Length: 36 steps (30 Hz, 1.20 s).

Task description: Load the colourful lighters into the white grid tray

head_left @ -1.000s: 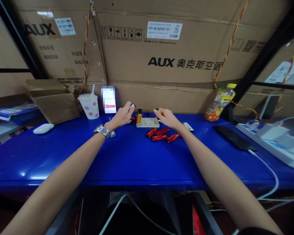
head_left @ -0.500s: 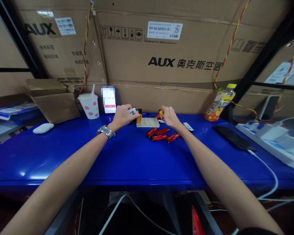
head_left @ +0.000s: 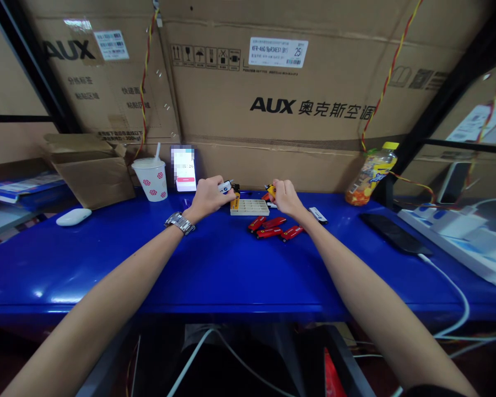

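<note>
My left hand (head_left: 209,196), with a metal watch at the wrist, is closed around a white lighter (head_left: 224,187) bearing a round logo. Its fingertips are close to a yellow lighter (head_left: 235,202) standing upright at the left end of a beige compartment tray (head_left: 250,211). My right hand (head_left: 286,197) pinches another yellow lighter (head_left: 271,191) just beyond the tray's right end. Several red lighters (head_left: 269,232) lie in front of the tray and to its right. A white lighter (head_left: 318,215) rests right of my right wrist. Fingers partly hide both held lighters.
A lit phone (head_left: 185,171) leans against the cardboard behind, beside a paper cup (head_left: 151,179) with a straw. A drink bottle (head_left: 372,173), a black phone (head_left: 391,231) on a cable and a power strip (head_left: 458,242) are at right. A white case (head_left: 73,216) lies left.
Both hands stay almost in place with the same lighters. The white lighter in my left hand is tilted slightly more upward. Digits on the lit phone have changed.
</note>
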Available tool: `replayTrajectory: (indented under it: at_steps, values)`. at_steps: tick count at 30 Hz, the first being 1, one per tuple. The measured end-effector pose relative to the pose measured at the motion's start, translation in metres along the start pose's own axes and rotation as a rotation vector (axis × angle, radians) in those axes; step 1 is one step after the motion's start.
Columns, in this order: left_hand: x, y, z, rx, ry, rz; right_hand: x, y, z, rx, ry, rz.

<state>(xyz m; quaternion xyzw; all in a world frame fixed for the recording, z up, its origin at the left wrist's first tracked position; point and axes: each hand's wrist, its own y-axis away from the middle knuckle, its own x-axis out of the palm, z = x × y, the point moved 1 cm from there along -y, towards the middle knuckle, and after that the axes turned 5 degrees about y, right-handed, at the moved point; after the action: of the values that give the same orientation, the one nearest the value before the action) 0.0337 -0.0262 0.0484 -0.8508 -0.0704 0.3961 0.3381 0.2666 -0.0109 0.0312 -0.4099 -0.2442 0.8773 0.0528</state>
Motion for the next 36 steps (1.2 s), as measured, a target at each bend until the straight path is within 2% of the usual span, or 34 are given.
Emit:
replayTrajectory:
  at_steps: [6, 10, 16, 21, 27, 36]
  values:
    - [0.002, 0.002, 0.001, -0.019, 0.055, -0.017, 0.001, 0.001, 0.000, 0.048, -0.079, -0.025]
    - [0.004, 0.001, 0.004, -0.030, 0.057, -0.017, 0.004, 0.002, 0.000, 0.065, -0.106, 0.030]
    - [0.004, 0.001, 0.004, -0.049, 0.023, -0.023, 0.011, 0.004, 0.003, -0.110, -0.075, 0.088]
    - [0.004, 0.001, 0.004, -0.072, 0.021, -0.008, 0.022, 0.004, 0.016, -0.301, -0.059, 0.018]
    - [0.005, 0.002, 0.006, -0.094, 0.024, 0.048, 0.043, 0.006, 0.027, -0.274, -0.255, 0.105]
    - [0.005, 0.002, 0.003, -0.066, -0.061, 0.096, 0.041, 0.010, 0.037, -0.276, -0.134, 0.100]
